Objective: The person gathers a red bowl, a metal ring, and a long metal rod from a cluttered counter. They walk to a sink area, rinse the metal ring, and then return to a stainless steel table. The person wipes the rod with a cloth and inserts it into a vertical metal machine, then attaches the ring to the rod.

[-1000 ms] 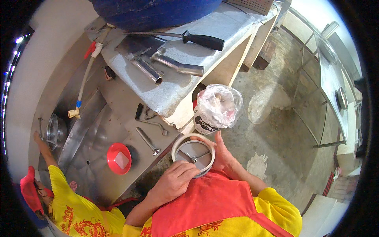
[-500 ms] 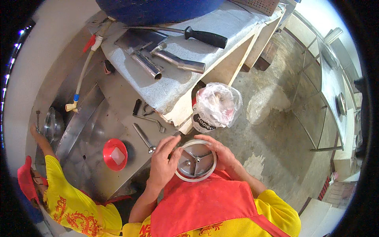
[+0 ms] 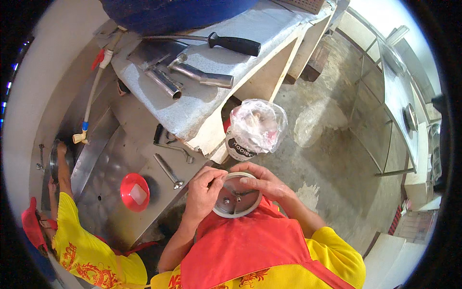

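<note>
Both my hands hold a round metal lid [image 3: 236, 197] with a pale rim and a small knob in its middle, close to my red apron. My left hand [image 3: 203, 190] grips the lid's left rim with fingers curled over the top edge. My right hand [image 3: 263, 182] lies over the right rim, fingers pointing left. Just beyond the lid stands a white bucket covered by a clear plastic bag [image 3: 255, 127].
A steel counter [image 3: 110, 207] at left carries a red bowl [image 3: 134, 191], a metal rod [image 3: 168, 171] and small tools. A stone shelf [image 3: 202, 91] bears metal tubes [image 3: 199, 76] and a black-handled tool [image 3: 226, 43]. Another person in yellow [image 3: 72, 226] works at far left.
The lid was tilted and turned in my hands; its inner cross-bar no longer shows. My left hand moved from below the lid up onto its left rim.
</note>
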Demonstrator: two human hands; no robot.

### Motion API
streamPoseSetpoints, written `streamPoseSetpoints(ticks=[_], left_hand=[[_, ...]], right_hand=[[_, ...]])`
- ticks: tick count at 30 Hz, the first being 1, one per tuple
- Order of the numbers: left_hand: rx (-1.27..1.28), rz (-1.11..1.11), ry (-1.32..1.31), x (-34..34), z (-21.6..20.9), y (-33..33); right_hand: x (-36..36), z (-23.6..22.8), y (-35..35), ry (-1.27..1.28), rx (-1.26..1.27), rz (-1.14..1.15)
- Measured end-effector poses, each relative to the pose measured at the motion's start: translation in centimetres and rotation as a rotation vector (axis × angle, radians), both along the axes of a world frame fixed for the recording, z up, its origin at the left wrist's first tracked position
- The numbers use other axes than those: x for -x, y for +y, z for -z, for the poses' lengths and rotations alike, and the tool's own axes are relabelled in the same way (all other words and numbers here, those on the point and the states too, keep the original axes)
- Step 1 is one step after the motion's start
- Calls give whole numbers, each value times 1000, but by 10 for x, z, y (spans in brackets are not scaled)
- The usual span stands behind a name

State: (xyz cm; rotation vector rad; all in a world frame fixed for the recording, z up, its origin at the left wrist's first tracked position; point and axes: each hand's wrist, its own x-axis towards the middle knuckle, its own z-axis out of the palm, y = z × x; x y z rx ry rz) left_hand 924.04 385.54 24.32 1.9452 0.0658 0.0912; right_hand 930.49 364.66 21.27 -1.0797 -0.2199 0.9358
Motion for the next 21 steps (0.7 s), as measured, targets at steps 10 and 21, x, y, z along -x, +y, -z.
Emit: streamPoseSetpoints(ticks=[10, 21], left_hand=[[373, -122, 285, 58, 39, -18], [148, 247, 165, 25, 19, -35]], right_hand=[[36, 21, -19, 233, 62, 502], [-26, 12, -56, -510, 324, -15]])
